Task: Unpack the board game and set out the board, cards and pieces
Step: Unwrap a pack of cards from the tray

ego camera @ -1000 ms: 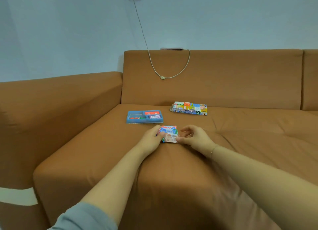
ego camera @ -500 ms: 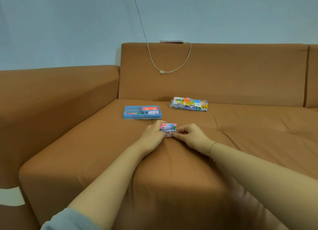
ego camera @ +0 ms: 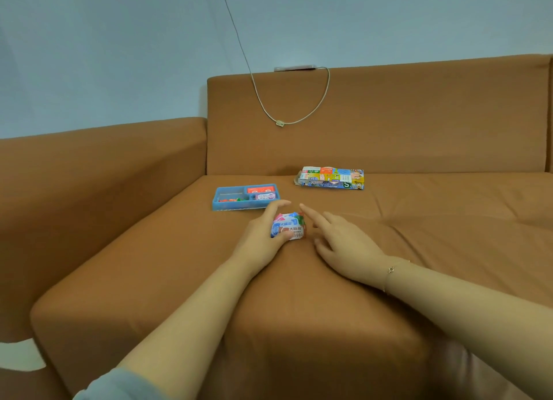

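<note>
A small stack of colourful game cards (ego camera: 289,225) lies on the brown sofa seat (ego camera: 149,265). My left hand (ego camera: 263,232) holds the stack, thumb on its near edge and fingers along its far left side. My right hand (ego camera: 338,238) is just right of the stack with straight fingers, its index fingertip at the stack's far right corner. Behind the hands stands a blue plastic tray (ego camera: 220,203) with red cards and small pieces in its compartments. The folded game board (ego camera: 330,178) lies further back to the right.
The sofa's armrest (ego camera: 89,172) rises on the left and the backrest (ego camera: 389,115) behind. A white cable (ego camera: 299,100) hangs over the backrest from a flat device (ego camera: 294,68) on its top.
My right hand has let go of the card stack and spread its fingers. My left hand keeps hold of the stack. The camera has tilted a little.
</note>
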The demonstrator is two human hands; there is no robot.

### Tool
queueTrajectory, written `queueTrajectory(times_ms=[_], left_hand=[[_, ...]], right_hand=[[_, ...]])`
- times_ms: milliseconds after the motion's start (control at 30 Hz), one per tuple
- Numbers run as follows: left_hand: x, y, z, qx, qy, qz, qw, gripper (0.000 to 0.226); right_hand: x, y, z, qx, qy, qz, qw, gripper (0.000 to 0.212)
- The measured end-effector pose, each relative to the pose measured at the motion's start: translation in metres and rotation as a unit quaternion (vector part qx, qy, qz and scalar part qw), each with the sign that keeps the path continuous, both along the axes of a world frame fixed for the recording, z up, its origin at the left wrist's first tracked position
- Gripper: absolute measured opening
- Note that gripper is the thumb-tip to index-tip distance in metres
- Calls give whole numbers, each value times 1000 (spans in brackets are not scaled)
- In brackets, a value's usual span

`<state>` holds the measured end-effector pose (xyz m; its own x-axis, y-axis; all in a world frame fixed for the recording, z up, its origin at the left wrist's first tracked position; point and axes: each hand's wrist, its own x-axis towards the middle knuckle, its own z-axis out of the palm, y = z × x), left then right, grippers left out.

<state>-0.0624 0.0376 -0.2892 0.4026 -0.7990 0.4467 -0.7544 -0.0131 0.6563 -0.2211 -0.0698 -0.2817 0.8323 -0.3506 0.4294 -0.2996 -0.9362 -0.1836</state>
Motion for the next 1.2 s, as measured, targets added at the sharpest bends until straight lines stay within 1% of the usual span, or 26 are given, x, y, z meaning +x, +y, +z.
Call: queueTrajectory(times_ms=[100,200,267,333,400,467,500,567,633,700,833,900,1000,1100,1200], left_hand=[[0,0,0,-11,-24,11,1000,48],[-1,1,-2,-4,-33,14,999,38],[-1,2,-2,3,-31,14,999,36],[-1,2,-2,6,-27,18,999,39],[-2,2,-1,9,-8,20,1000,48],[-3,3,-1,8,2,18,1000,53],[-3,3,-1,8,-8,17,1000,51],[-1,3,-3,3,-41,11,999,38],[0,3,-4,3,-58,16,998,29],[0,3,-4,5,-75,24,997,26],[-4,7,-3,20,-113,25,993,21],[-5,7,-3,51,-154,65,985,26],[-6,6,-3,104,-217,152,959,34],[-8,8,-5,142,-257,189,937,37],[-10,11,-5,152,-284,213,922,37]], right_hand=[[4,4,2,-26,0,-2,1000,73],[6,2,0,-54,26,-4,998,61],[5,0,-1,-48,21,-6,999,56],[5,2,-2,-45,11,-9,999,60],[5,3,0,-45,5,-8,999,66],[6,5,1,-56,16,3,998,67],[7,6,1,-66,27,7,997,66],[9,7,1,-78,40,4,996,63],[10,9,0,-62,25,-12,998,65],[10,8,0,-33,10,-40,999,66],[17,4,1,-14,56,-73,996,51],[22,7,2,4,72,-56,996,51],[27,12,4,9,94,-27,995,50],[29,13,4,0,106,-20,994,45],[26,11,5,-1,119,-18,993,46]])
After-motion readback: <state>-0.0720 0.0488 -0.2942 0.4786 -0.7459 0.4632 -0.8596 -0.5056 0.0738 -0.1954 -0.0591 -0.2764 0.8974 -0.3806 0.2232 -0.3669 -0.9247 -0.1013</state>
